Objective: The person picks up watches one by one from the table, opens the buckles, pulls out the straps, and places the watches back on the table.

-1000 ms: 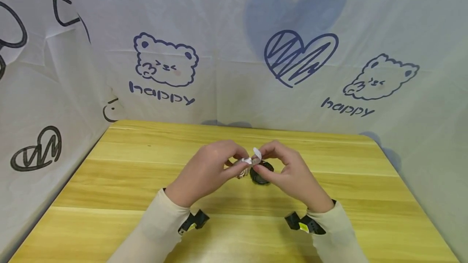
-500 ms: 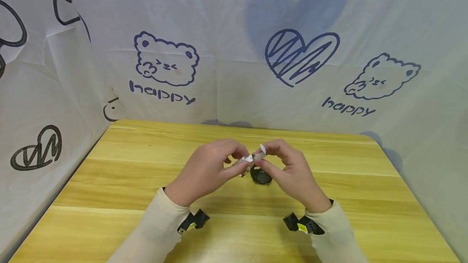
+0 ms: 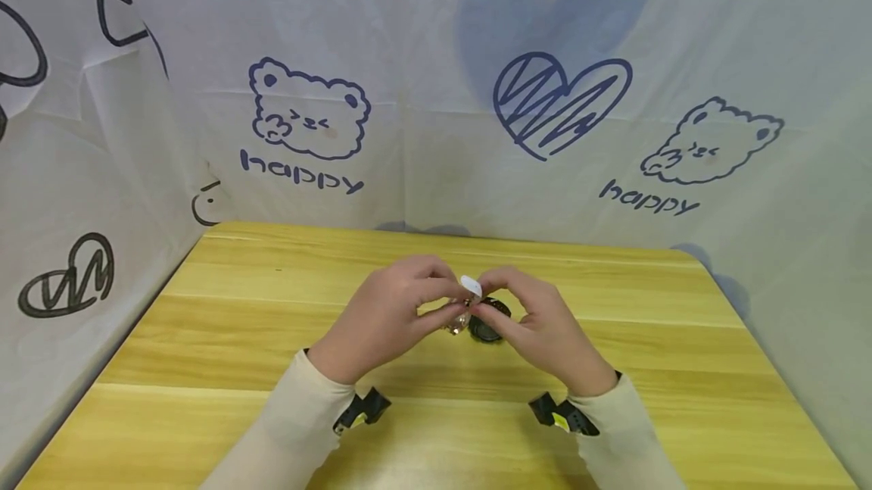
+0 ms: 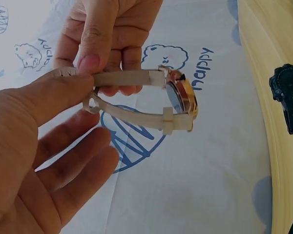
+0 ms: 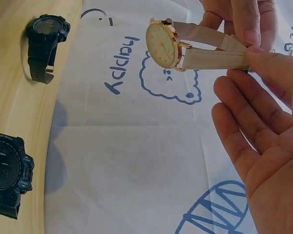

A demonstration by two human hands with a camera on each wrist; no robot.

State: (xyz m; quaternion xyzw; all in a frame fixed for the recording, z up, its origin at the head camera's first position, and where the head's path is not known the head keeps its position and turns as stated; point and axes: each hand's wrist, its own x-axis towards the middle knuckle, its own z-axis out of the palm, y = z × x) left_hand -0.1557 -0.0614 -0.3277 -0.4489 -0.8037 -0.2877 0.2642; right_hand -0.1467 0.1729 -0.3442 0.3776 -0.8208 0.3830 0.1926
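In the head view, my left hand [image 3: 388,316] and right hand [image 3: 548,319] meet over the table, with a wristwatch [image 3: 457,322] between them. This watch has a gold case [image 5: 164,45] and a pale strap [image 5: 215,59], its two halves brought together in a loop. At the buckle [image 4: 91,103] end, my left thumb and index finger pinch the strap, the other fingers spread loosely. My right thumb and fingers pinch the strap at the same place. The case hangs free at the loop's far end. A white strap tip [image 3: 471,285] sticks up between the hands.
Two black digital watches, one with its strap looped [image 5: 48,29] and another nearer the camera [image 5: 5,165], are on the wooden table [image 3: 272,346]. A white cloth [image 3: 436,35] with blue drawings hangs behind the table and along its left side.
The white strap tip swung right, then came back left between the hands. My fingertips have drawn closer together, and more of the gold case now shows below them.
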